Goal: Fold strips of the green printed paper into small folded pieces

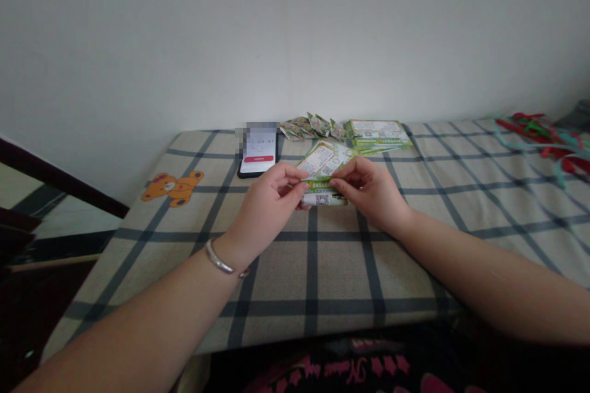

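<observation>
On the left, bear (pixel 173 189): orange figure, lying flat on the checked cloth (pixel 281 276).
Far, left of centre, phone (pixel 258 156): screen up, lit; apart from the work.
Left hand (pixel 271 193): thumb and fingers pinching the left edge of the pack.
Far centre, pieces (pixel 313 127): pointed, green; whether folded or crumpled, cannot tell.
Centre, pack (pixel 320 184): held between both hands, green and white, printed; lower band facing the wearer, upper part at a slant.
Handling, judged: light; thin card or paper, springy along folds, easily creased or torn; gloss may slip a little.
Hold, judged: edges, left and right, thumbs by the fold; light pressure, no squeezing of the middle.
Right hand (pixel 369 187): thumb and forefinger pinching the pack's right side.
Far right of centre, box (pixel 378 130): similar print, on the cloth.
Far right, ribbons (pixel 546 141): red and pale green, loosely heaped.
</observation>
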A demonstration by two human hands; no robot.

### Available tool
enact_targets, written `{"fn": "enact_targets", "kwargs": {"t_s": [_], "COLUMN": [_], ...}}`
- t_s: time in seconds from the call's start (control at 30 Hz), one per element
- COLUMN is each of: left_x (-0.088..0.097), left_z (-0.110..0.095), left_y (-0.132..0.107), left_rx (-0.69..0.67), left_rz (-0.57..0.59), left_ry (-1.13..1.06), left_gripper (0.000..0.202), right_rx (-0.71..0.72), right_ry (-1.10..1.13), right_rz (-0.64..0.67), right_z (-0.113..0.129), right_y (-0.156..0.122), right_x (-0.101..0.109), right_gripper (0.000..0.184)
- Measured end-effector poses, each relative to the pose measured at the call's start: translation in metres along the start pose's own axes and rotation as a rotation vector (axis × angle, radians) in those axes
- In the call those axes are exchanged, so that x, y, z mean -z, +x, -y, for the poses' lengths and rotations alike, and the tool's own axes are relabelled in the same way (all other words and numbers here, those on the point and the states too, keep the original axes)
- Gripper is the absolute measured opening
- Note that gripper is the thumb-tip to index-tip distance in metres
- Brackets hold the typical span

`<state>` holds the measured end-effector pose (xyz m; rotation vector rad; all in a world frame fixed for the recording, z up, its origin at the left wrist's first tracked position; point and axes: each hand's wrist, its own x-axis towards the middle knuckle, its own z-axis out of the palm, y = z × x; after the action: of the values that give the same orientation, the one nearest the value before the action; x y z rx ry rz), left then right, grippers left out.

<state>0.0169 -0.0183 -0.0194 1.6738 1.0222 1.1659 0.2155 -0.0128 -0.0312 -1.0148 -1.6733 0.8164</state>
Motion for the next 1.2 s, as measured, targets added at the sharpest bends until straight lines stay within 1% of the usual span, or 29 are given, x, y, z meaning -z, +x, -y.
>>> {"fn": "enact_targets", "kwargs": {"t_s": [0.1,0.17,0.23,0.37,0.47,0.57,0.63,0.7,0.77,0.83,0.9,1.0,1.1,1.2], "left_x": [0.002,0.003,0.005,0.006,0.006,0.005,0.004,0.003,0.003,0.003,0.003,0.004,0.003,0.002], "left_z": [0.001,0.001,0.001,-0.003,-0.006,-0.007,-0.007,-0.005,-0.004,-0.004,-0.004,-0.005,-0.005,-0.005], "left_y": [-0.002,-0.004,-0.005,-0.005,-0.006,-0.008,-0.010,-0.011,-0.011,-0.010,-0.009,-0.008,-0.006,-0.005], "left_rx": [-0.120,-0.218,-0.286,-0.351,-0.395,-0.434,-0.417,-0.359,-0.297,-0.264,-0.254,-0.273,-0.292,-0.274], "left_rz": [-0.002,-0.005,-0.009,0.002,0.023,0.050,0.039,0.000,-0.024,-0.027,-0.017,0.006,0.019,0.010], "left_ry": [0.186,0.340,0.434,0.516,0.605,0.675,0.658,0.599,0.534,0.483,0.449,0.422,0.395,0.377], "left_gripper": [0.011,0.012,0.015,0.016,0.015,0.016,0.019,0.022,0.021,0.015,0.011,0.004,0.005,0.005], "right_rx": [0.055,0.085,0.113,0.119,0.130,0.202,0.229,0.235,0.247,0.272,0.304,0.344,0.364,0.385], "right_ry": [-0.234,-0.329,-0.371,-0.369,-0.396,-0.496,-0.529,-0.516,-0.497,-0.499,-0.517,-0.550,-0.565,-0.577], "right_rz": [-0.004,-0.006,-0.007,0.013,0.059,0.119,0.122,0.098,0.070,0.036,-0.008,-0.068,-0.093,-0.100], "right_z": [0.004,0.007,0.009,0.008,0.008,0.010,0.012,0.014,0.015,0.017,0.018,0.020,0.020,0.020], "right_y": [-0.001,-0.002,-0.003,-0.004,-0.004,-0.005,-0.005,-0.006,-0.007,-0.007,-0.007,-0.007,-0.006,-0.006], "right_x": [0.004,0.006,0.006,0.006,0.007,0.007,0.007,0.006,0.006,0.006,0.007,0.009,0.012,0.013], "right_gripper": [0.014,0.014,0.013,0.012,0.018,0.016,0.014,0.014,0.013,0.013,0.012,0.012,0.011,0.011]}}
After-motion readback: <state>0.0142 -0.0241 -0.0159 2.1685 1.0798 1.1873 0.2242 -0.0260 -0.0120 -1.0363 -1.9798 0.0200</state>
